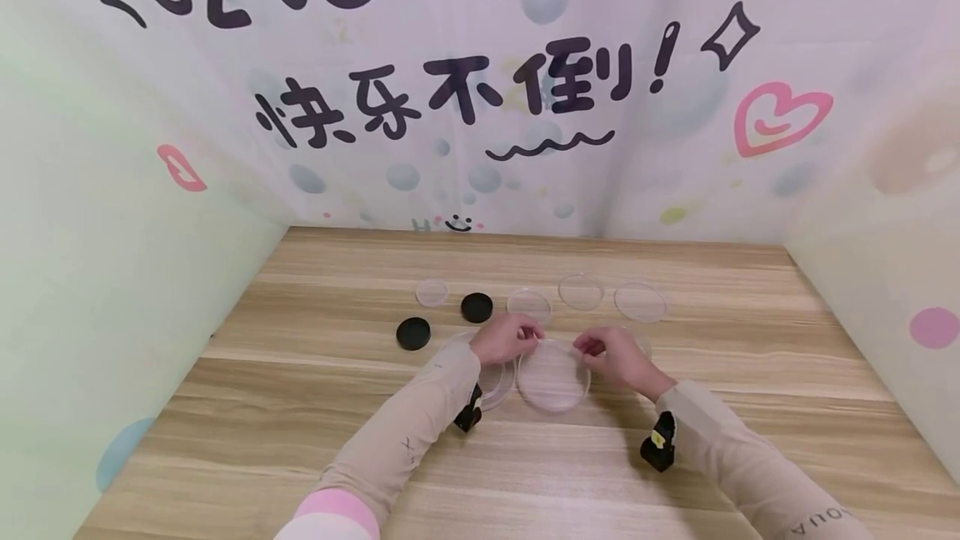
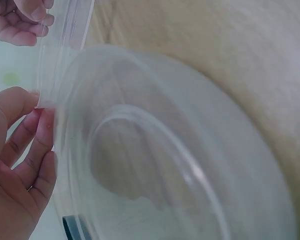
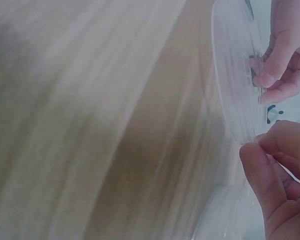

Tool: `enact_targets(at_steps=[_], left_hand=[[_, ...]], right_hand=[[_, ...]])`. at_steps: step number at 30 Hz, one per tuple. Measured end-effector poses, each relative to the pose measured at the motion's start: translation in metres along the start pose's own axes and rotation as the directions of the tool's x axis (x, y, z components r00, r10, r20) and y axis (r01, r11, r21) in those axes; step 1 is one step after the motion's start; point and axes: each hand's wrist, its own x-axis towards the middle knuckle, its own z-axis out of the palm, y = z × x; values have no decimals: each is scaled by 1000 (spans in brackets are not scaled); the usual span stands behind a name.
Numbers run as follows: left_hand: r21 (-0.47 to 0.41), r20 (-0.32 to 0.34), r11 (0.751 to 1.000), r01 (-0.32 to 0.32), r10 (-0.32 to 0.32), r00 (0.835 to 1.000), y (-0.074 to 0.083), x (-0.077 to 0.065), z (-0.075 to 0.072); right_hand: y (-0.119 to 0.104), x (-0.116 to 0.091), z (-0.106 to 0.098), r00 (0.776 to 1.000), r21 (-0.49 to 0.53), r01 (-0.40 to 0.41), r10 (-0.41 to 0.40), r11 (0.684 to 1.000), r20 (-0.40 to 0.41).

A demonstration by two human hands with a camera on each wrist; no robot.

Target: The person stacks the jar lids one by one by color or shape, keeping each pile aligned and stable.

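Both hands pinch the upper rim of a clear round plastic dish (image 1: 555,382), one on each side. My left hand (image 1: 508,339) has thumb and fingertips at its left edge, seen close in the left wrist view at the dish's wall (image 2: 65,55). The right hand (image 1: 617,358) holds the other side, its thumb and forefinger meeting at the rim in the right wrist view. Under the left forearm lies a larger clear round container (image 1: 498,390) with an inner ring, partly hidden by the sleeve. Another clear round piece (image 1: 642,342) shows partly behind the right hand.
Two black round discs (image 1: 413,333) (image 1: 477,307) lie left of the hands. Behind them are several clear round pieces, including a small one (image 1: 432,292) and larger ones (image 1: 581,292) (image 1: 641,302). A printed cloth (image 1: 450,182) stands at the wooden table's (image 1: 540,482) back edge.
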Motion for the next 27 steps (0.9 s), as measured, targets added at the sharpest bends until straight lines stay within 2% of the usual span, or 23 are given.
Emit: enact_targets(at_steps=[9,16,21,27], left_hand=[[35,3,999,-6,6,1000,1,0,-10],[52,-35,998,-22,23,999,3,-6,-23],[-4,-42,1000,0,-1,999,4,-11,-32],[-44,-81,999,-23,20,997,-4,-14,-38]], right_hand=[[-5,5,-9,1000,34,28,-28,999,-5],[-12,11,-13,999,48,44,-44,998,-8],[-18,18,-15,999,53,39,-38,998,-5],[-24,26,-13,999,28,33,-32,999,-19]])
